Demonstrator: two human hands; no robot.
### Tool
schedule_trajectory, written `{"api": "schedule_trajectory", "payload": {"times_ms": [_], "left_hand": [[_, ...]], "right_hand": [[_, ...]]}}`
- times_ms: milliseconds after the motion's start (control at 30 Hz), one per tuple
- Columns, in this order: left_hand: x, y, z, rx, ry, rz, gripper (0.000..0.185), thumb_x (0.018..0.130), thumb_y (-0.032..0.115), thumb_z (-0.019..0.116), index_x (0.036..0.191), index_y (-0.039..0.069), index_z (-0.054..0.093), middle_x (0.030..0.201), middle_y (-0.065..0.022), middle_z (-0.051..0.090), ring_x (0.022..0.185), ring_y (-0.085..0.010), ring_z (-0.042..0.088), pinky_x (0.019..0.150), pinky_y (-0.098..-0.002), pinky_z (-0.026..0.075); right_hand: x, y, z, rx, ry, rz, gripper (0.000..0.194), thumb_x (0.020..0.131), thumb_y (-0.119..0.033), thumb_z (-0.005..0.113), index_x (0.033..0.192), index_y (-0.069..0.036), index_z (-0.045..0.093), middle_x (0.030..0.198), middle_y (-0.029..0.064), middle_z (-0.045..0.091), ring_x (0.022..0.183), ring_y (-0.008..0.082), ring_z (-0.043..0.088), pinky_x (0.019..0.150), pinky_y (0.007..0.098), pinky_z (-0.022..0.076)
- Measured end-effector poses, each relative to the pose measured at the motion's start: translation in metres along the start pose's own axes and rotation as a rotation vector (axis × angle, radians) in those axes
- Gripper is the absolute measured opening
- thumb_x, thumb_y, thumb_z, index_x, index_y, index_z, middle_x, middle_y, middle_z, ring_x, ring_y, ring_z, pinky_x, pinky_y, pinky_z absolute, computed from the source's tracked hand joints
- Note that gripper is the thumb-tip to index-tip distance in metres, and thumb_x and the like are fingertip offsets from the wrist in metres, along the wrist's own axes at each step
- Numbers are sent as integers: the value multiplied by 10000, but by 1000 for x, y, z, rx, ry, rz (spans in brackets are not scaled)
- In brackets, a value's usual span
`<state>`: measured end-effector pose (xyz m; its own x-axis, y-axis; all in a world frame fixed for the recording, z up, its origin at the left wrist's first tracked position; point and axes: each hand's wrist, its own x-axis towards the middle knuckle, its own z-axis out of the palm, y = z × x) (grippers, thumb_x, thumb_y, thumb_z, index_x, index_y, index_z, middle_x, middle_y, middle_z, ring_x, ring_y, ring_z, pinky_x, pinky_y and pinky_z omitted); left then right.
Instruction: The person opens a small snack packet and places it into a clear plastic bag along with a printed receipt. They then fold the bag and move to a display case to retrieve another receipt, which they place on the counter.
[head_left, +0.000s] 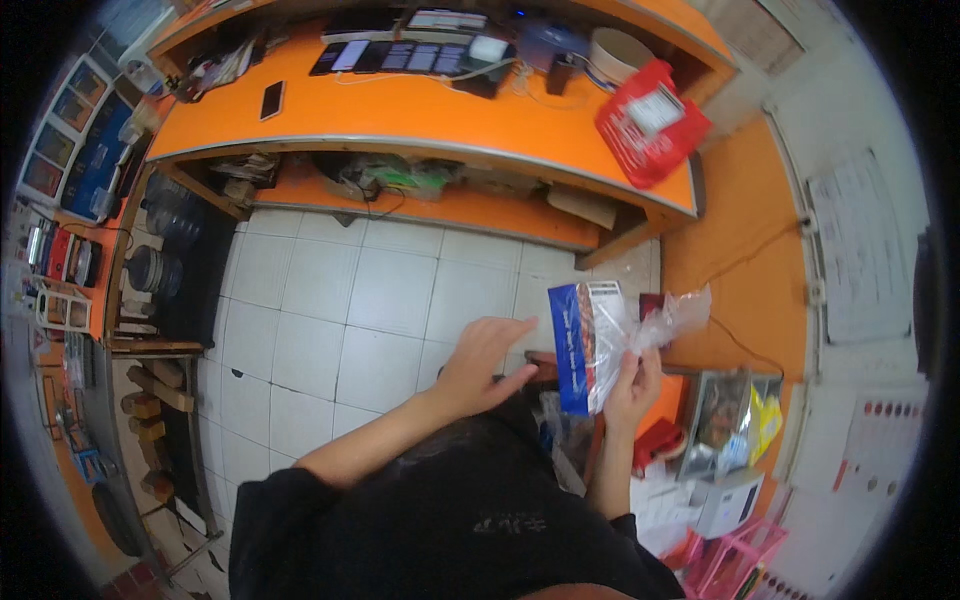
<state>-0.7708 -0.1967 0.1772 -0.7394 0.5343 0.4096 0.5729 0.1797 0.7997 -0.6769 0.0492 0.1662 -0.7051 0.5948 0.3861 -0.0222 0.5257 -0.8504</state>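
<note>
My right hand (634, 391) grips the gathered neck of a clear plastic bag (675, 313). A flat packet (574, 349) with a blue edge and a printed front seems to be inside that bag, standing roughly upright to the left of my fingers. It bears writing. My left hand (486, 358) hovers over the tiled floor, left of the packet, with its fingers apart and nothing in them. A gap separates it from the packet.
An orange counter (450, 112) spans the far side, bearing a smartphone (272, 100), several dark-screened devices (405, 58) and a red parcel bag (651, 124). Water jugs (154, 270) stand left. Beside my right arm are a white boxy device (726, 501) and a pink rack (739, 559).
</note>
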Motion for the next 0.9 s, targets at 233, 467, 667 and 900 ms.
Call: {"api": "schedule_trajectory", "payload": {"times_ms": [233,467,667,900], "left_hand": [[57,-144,-63,52,200,-323,617,897,128,741,1451,19,494,1260,-199,579,1126,-376,562,1013,-454,450],[189,-293,-126,201,151,-467,601,903,113,721,1453,26,493,1261,-221,569,1149,-392,545,1036,-466,439],[271,-390,-179,333,180,-509,573,897,95,708,1434,38,516,1280,-237,559,1215,-428,525,1053,-482,434],[317,-567,-313,706,512,-570,508,929,141,669,1418,78,547,1407,-302,485,1310,-484,460,1109,-548,381]], "right_hand": [[173,65,172,-106,-71,-30,203,982,-46,625,1119,103,632,1201,197,619,1137,302,595,1016,382,455],[307,159,307,-107,-71,-34,203,972,-48,644,1113,97,638,1143,191,611,1094,317,608,1009,383,467],[372,127,359,-326,-98,-127,300,883,-3,612,1178,52,617,1195,196,581,1183,350,548,1062,466,416],[429,30,444,-280,-52,-282,359,871,-26,592,1227,8,558,1213,164,539,1169,334,523,1050,470,402]]}}
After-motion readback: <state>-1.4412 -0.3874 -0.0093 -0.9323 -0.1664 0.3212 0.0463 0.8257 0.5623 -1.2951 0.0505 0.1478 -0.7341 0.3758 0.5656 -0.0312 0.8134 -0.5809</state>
